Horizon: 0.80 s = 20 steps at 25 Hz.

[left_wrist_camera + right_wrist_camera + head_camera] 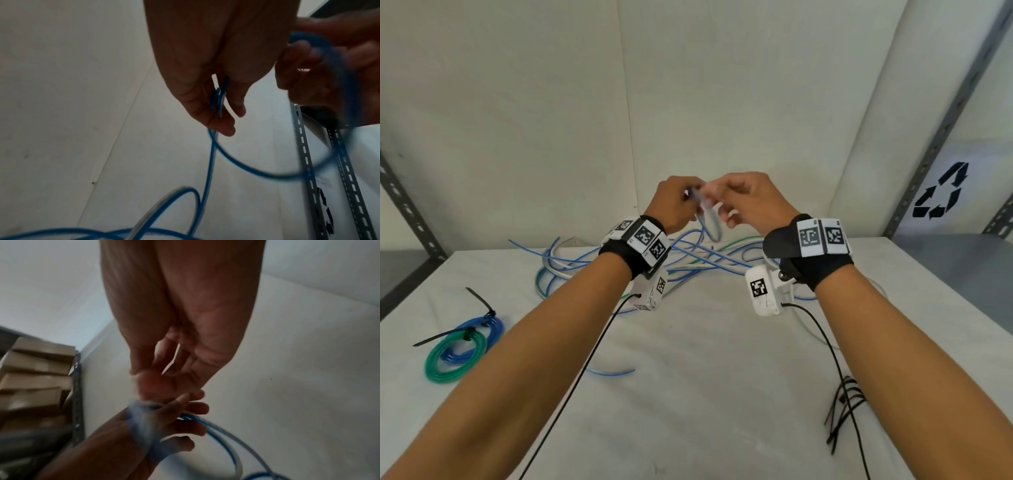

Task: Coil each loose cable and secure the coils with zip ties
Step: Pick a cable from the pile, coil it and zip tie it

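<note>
Both hands are raised above the table with a small coil of blue cable (711, 224) hanging between them. My left hand (690, 197) pinches the gathered loops between thumb and fingers; the left wrist view shows that pinch on the blue cable (219, 100). My right hand (719, 202) curls its fingers round a blurred stretch of the same cable (320, 48) next to the left hand. The cable's free length (207, 170) drops to a tangle of loose blue, green and white cables (688, 260) on the table. In the right wrist view the loops (216, 430) pass by the left hand (144, 434).
Two tied coils, blue (482, 325) and green (453, 359), lie at the table's left with black zip ties round them. Several spare black zip ties (846, 411) lie at the front right. Metal shelf posts (945, 120) flank the white-covered table (688, 394). Cardboard boxes (37, 378) are stacked on the left.
</note>
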Available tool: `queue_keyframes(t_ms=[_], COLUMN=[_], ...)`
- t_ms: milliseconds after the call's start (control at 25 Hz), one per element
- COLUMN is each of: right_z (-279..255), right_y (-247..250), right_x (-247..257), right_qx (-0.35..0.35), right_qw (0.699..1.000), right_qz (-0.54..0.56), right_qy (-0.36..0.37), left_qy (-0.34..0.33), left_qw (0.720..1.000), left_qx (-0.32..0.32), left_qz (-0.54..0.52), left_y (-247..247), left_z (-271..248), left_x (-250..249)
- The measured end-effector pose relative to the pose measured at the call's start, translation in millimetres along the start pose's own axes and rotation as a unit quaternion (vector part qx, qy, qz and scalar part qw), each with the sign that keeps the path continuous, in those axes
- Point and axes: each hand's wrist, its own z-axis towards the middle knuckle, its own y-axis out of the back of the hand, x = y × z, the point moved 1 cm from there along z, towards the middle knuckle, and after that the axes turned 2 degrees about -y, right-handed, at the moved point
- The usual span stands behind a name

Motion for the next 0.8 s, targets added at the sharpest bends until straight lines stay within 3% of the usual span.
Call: queue_keyframes(t_ms=[120, 200, 280, 440, 520, 640, 720, 800], right_z=[7.4, 11.5, 17.9, 49.6, 62.7, 74.8, 76.4, 75.3], right_y=[-0.7, -13.4, -26.3, -31.0, -33.1, -22.7, -16.9, -8.9], right_x=[-29.8, -58.0, -77.0, -69.3, -57.3, -40.8, -29.2, -18.2], right_qx=[-0.118, -0.1, -0.083, -0.117, -0.079, -0.084, -0.091, -0.105], right_qw=[0.975, 0.944, 0.922, 0.95, 0.941, 0.944, 0.954, 0.944], right_qz=[0.067, 0.126, 0.193, 0.101, 0.223, 0.273, 0.274, 0.312], right_qy=[-0.175, -0.289, -0.326, -0.273, -0.242, -0.167, -0.083, -0.01], left_qy=[-0.003, -0.022, -0.037, -0.077, -0.019, 0.113, 0.148, 0.162], left_qw=[0.999, 0.997, 0.993, 0.988, 0.987, 0.975, 0.965, 0.959], left_qx=[0.008, 0.042, 0.08, 0.12, 0.12, 0.104, 0.135, 0.157], left_qz=[-0.041, -0.062, -0.074, 0.056, 0.1, 0.158, 0.172, 0.171], left_y=[3.1, 3.7, 1.5, 3.1, 7.5, 13.9, 13.2, 9.3], left_z=[-7.0, -14.3, -21.1, -45.6, -57.1, -58.5, -56.2, -53.7], left_x=[-2.6, -9.1, -12.1, 11.5, 39.6, 77.5, 93.3, 102.7])
